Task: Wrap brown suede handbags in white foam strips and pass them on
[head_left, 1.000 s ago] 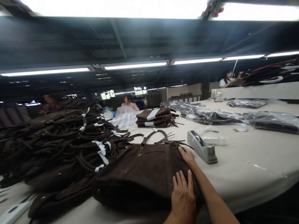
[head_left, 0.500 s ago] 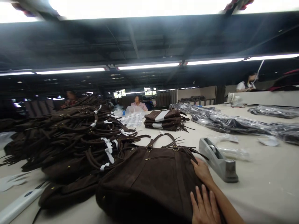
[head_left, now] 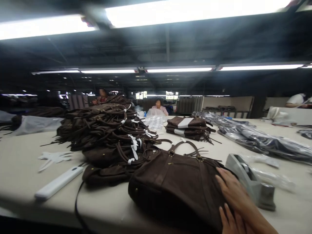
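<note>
A dark brown handbag [head_left: 180, 185] lies on its side on the pale table, its two handles pointing away from me. My right hand [head_left: 232, 188] rests on the bag's right side, fingers stretched over the surface. Below it, at the bottom edge of the view, my left hand [head_left: 232, 222] touches the same side with its fingers apart; part of it is cut off. A grey tape dispenser [head_left: 254, 183] stands just right of my right hand. Close by on the left, a heap of similar brown bags [head_left: 97, 130] carries white wrappings on the handles.
Wrapped brown bags [head_left: 186, 125] are stacked beyond the handles. Plastic-covered goods [head_left: 258, 139] lie at the right. A white elongated device [head_left: 59, 182] and a white cut-out sheet [head_left: 56, 158] lie on the left of the table [head_left: 107, 208]. A co-worker [head_left: 159, 107] is at the back.
The view has turned left, so things sit further right, and more of the left tabletop shows. My right hand now lies flatter over the bag's side; my left hand is lower in view.
</note>
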Demonstrator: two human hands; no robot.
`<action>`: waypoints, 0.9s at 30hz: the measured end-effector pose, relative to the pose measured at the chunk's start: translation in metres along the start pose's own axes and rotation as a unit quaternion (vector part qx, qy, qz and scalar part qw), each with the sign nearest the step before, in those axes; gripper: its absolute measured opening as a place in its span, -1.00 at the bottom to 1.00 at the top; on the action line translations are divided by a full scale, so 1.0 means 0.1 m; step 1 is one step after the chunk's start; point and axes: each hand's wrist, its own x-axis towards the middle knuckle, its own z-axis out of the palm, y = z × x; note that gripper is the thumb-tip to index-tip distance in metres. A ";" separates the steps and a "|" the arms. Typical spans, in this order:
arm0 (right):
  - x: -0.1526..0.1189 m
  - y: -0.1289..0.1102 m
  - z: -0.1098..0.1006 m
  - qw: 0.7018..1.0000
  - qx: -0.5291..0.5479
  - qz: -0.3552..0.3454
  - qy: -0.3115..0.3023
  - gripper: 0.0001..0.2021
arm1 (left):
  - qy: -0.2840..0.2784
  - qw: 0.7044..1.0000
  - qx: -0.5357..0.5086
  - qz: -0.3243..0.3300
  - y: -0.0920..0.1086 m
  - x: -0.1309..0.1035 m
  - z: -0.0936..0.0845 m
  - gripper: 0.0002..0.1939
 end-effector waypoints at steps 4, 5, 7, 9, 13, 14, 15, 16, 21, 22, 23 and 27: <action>-0.27 -0.30 0.10 0.992 0.021 0.015 -0.120 -0.45 | 0.044 0.995 -0.085 -0.019 -0.27 -0.18 -0.37 -0.56; -0.34 -0.30 0.15 0.990 0.017 0.025 -0.140 -0.44 | 0.072 0.990 -0.120 0.020 -0.34 -0.25 -0.42 -0.56; -0.45 -0.29 0.21 0.988 0.011 0.033 -0.153 -0.44 | 0.071 0.975 -0.191 0.087 -0.50 -0.40 -0.50 -0.56; -0.52 -0.26 0.23 0.989 0.005 0.029 -0.142 -0.45 | 0.032 0.952 -0.270 0.139 -0.76 -0.52 -0.62 -0.64; -0.54 -0.26 0.19 0.994 -0.010 0.006 -0.113 -0.47 | -0.006 0.893 -0.420 0.160 -1.70 -0.58 -1.08 -0.71; -0.54 -0.27 0.18 0.994 -0.009 0.005 -0.108 -0.48 | 0.004 0.904 -0.419 0.084 -2.00 -0.56 -1.20 -0.71; -0.54 -0.27 0.18 0.995 -0.008 0.006 -0.104 -0.48 | -0.013 0.919 -0.393 -0.016 -2.29 -0.54 -1.29 -0.68; -0.55 -0.27 0.18 0.995 -0.006 0.008 -0.100 -0.48 | -0.030 0.933 -0.345 -0.094 -2.57 -0.53 -1.34 -0.65; -0.58 -0.25 0.15 0.996 0.016 0.006 -0.087 -0.51 | -0.268 0.837 -0.169 -0.446 -3.27 -0.85 -1.16 -0.44; -0.58 -0.25 0.14 0.996 0.022 0.007 -0.086 -0.51 | -0.311 0.806 -0.180 -0.470 -3.28 -0.97 -1.10 -0.45; -0.58 -0.26 0.12 0.996 0.027 0.010 -0.086 -0.51 | -0.336 0.785 -0.192 -0.485 -3.26 -1.09 -1.06 -0.48; -0.55 -0.30 0.04 0.995 0.044 0.031 -0.086 -0.49 | -0.307 0.750 -0.205 -0.549 -3.15 -1.46 -1.06 -0.53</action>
